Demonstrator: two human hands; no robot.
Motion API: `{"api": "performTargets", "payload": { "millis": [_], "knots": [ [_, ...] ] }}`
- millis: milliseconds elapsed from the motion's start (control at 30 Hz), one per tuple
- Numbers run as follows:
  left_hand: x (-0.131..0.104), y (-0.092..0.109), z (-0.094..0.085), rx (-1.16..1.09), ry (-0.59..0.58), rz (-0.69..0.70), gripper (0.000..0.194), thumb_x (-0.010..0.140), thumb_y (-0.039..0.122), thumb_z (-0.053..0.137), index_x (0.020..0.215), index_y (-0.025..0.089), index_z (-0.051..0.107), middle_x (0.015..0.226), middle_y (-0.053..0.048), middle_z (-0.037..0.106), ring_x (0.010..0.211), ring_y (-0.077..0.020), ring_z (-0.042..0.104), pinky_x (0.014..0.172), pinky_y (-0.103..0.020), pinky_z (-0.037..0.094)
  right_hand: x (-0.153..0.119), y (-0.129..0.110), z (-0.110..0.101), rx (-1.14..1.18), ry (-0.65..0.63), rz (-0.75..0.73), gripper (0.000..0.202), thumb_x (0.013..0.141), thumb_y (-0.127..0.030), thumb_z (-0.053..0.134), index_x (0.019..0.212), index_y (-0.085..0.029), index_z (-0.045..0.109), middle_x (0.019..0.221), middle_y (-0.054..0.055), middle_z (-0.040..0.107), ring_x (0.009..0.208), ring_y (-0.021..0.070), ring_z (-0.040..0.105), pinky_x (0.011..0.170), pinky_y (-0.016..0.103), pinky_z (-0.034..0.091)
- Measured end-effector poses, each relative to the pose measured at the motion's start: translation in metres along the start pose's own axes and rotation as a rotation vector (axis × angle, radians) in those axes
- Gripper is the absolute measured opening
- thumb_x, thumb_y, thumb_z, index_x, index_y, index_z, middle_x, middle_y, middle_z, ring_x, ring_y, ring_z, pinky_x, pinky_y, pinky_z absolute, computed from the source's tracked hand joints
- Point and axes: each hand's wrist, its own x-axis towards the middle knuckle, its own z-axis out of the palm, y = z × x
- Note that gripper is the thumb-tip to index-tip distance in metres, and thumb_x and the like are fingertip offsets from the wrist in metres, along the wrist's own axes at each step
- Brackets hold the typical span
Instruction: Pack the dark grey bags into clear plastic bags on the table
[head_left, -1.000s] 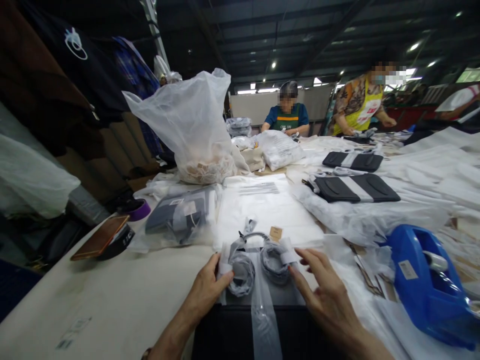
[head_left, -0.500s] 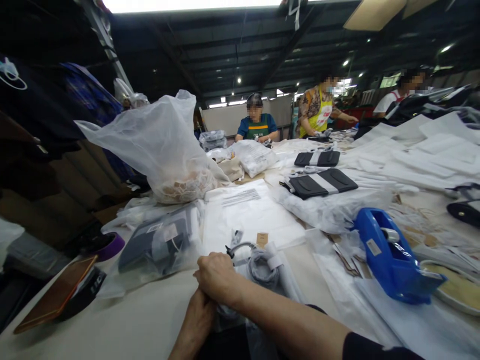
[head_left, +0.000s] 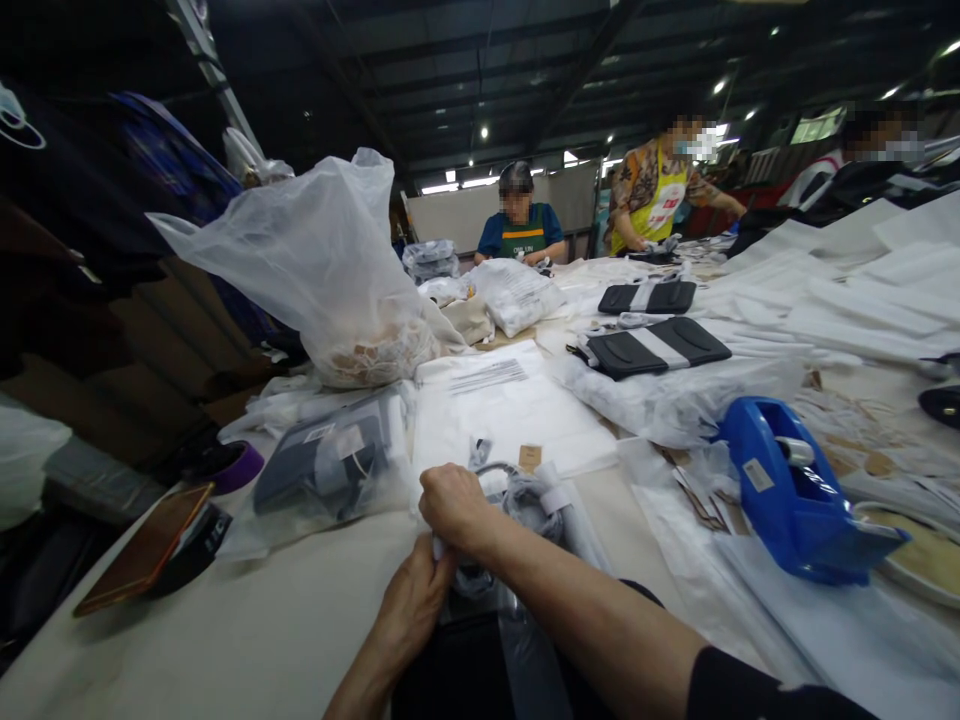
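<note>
My left hand (head_left: 420, 592) and my right hand (head_left: 455, 508) are closed and pressed together at the left edge of a black bag (head_left: 450, 665). A small pale bit shows between them, but what they grip is mostly hidden. Beside my right hand, a coiled strap (head_left: 534, 500) in grey-white wrapping lies on the bag. A clear plastic strip (head_left: 529, 640) runs down over its black front. Just beyond the strap sits a small brown tag (head_left: 530, 458).
Left stand a bagged dark item (head_left: 322, 465), purple tape roll (head_left: 236, 468), phone (head_left: 142, 550) and a translucent sack (head_left: 300, 260). White plastic bags (head_left: 517, 410) lie ahead. A blue tape dispenser (head_left: 799, 500) and black wallets (head_left: 660, 347) are right. Co-workers (head_left: 520, 225) work across the table.
My two hands have shifted slightly up and right in view, and more of my left hand and the black bag shows. The camera view has tilted a little.
</note>
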Motion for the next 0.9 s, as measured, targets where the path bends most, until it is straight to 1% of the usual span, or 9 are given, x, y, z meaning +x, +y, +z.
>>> {"api": "performTargets", "payload": {
  "millis": [67,133,233,333,433,633,900],
  "knots": [
    [0.0,-0.001,-0.001,-0.004,0.011,-0.005,0.051,0.072,0.063,0.033,0.086,0.016,0.048,0.085,-0.014,0.064,0.086,-0.0307,0.061,0.077,-0.04,0.045,0.0,0.0,0.0,0.007,-0.006,0.005,0.02,0.089,-0.028,0.053,0.101,-0.013,0.06,0.098,0.005,0.064,0.087,0.0155,0.063,0.075,0.035,0.053],
    [0.002,-0.002,0.0,-0.014,0.043,-0.01,0.051,0.072,0.063,0.036,0.087,0.016,0.049,0.088,-0.015,0.064,0.089,-0.0312,0.06,0.077,-0.039,0.045,-0.001,-0.001,0.0,0.012,-0.011,0.006,0.021,0.089,-0.029,0.053,0.1,-0.013,0.06,0.097,0.005,0.065,0.087,0.0157,0.063,0.075,0.035,0.052],
    [0.008,-0.002,0.002,-0.048,0.106,0.006,0.054,0.071,0.058,0.041,0.102,0.014,0.045,0.102,-0.017,0.063,0.099,-0.0314,0.058,0.081,-0.038,0.045,-0.004,-0.004,-0.002,0.011,-0.01,-0.002,0.021,0.089,-0.029,0.053,0.1,-0.013,0.061,0.097,0.005,0.065,0.088,0.016,0.063,0.077,0.036,0.052],
    [0.013,-0.001,0.005,-0.08,0.104,0.041,0.057,0.07,0.054,0.043,0.11,0.014,0.044,0.11,-0.017,0.061,0.104,-0.0312,0.057,0.083,-0.038,0.045,-0.004,-0.004,-0.002,0.0,-0.007,-0.014,0.021,0.089,-0.029,0.053,0.1,-0.013,0.06,0.098,0.005,0.064,0.088,0.0158,0.062,0.077,0.036,0.052],
    [0.014,0.0,0.007,-0.079,0.076,0.046,0.055,0.071,0.054,0.041,0.108,0.013,0.046,0.108,-0.017,0.061,0.103,-0.0315,0.057,0.084,-0.039,0.044,-0.002,-0.002,0.001,-0.009,-0.005,-0.016,0.02,0.089,-0.029,0.053,0.101,-0.013,0.06,0.098,0.004,0.064,0.087,0.0156,0.062,0.077,0.036,0.052],
    [0.008,0.001,0.006,-0.023,0.048,0.012,0.049,0.075,0.056,0.038,0.099,0.015,0.047,0.091,-0.013,0.063,0.099,-0.031,0.057,0.083,-0.04,0.043,0.005,0.003,0.01,-0.013,-0.009,0.002,0.022,0.089,-0.03,0.053,0.103,-0.014,0.059,0.101,0.005,0.062,0.089,0.0162,0.061,0.078,0.037,0.051],
    [0.0,0.006,0.003,0.082,0.0,-0.057,0.032,0.078,0.047,0.035,0.088,0.017,0.043,0.09,-0.014,0.063,0.088,-0.0293,0.06,0.076,-0.038,0.043,0.003,0.004,0.01,-0.005,-0.043,0.015,0.023,0.089,-0.031,0.053,0.103,-0.014,0.059,0.102,0.005,0.062,0.089,0.0165,0.061,0.078,0.037,0.051]
  ]
}}
